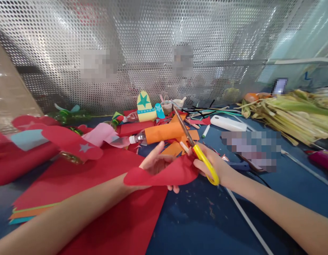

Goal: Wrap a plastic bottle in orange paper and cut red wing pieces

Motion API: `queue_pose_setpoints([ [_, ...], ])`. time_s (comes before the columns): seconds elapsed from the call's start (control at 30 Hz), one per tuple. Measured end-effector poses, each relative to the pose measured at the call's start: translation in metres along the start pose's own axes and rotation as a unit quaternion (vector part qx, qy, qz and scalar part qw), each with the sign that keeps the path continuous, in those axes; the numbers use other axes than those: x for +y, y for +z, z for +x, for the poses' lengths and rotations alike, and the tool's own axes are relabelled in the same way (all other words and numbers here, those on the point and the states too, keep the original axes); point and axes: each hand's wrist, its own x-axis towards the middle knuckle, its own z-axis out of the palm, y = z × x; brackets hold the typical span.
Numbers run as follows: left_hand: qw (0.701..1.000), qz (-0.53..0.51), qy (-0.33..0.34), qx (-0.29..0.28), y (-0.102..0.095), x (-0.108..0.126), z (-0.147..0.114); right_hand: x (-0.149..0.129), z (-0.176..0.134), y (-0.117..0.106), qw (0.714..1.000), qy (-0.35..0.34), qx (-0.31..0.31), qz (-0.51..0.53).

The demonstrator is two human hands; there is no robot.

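My right hand (210, 159) grips a pair of scissors (203, 161) with yellow handles, its blades pointing up and away. A curved red paper cutout (164, 175) stretches from my right fingertips across my left hand (155, 159). The left palm faces up with the thumb stretched out, and its fingertips show below the cutout. Part of that hand is hidden behind the red paper. Just beyond the hands lies a plastic bottle (141, 138) with a white cap, wrapped in orange paper (164, 132). Large red sheets (100, 177) lie under my left forearm.
Decorated bottles with red paper fins (73, 141) lie at left. A yellow piece with a green star (144, 101) stands behind. To the right are a white oblong object (229, 123), a marker (205, 131), a blurred-out patch (254, 150) and corn husks (288, 109). Perforated metal (153, 42) borders the back.
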Motion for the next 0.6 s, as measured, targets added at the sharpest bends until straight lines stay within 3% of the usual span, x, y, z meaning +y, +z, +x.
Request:
queue_pose_setpoints([
  [0.1, 0.997, 0.039, -0.018, -0.063, -0.004, -0.002, -0.001, -0.003, -0.002, -0.001, 1.000, -0.016, 0.008, -0.018],
  [0.2, 0.998, 0.056, 0.009, -0.041, -0.001, -0.002, -0.001, -0.001, -0.002, -0.004, 0.999, -0.036, 0.001, -0.037],
  [0.3, 1.000, 0.000, -0.030, -0.002, 0.005, 0.004, -0.001, 0.002, -0.004, -0.005, 0.998, -0.035, -0.009, -0.046],
  [0.4, 0.995, -0.048, -0.036, 0.079, 0.013, 0.008, -0.002, 0.002, -0.007, -0.001, 0.999, -0.007, -0.023, -0.046],
  [0.5, 0.988, 0.021, -0.054, 0.140, 0.020, 0.005, -0.003, -0.002, -0.008, 0.003, 0.997, 0.009, -0.037, -0.066],
  [0.6, 0.981, 0.058, -0.019, 0.183, 0.024, -0.003, -0.002, -0.005, -0.006, 0.003, 0.996, -0.002, -0.016, -0.091],
])
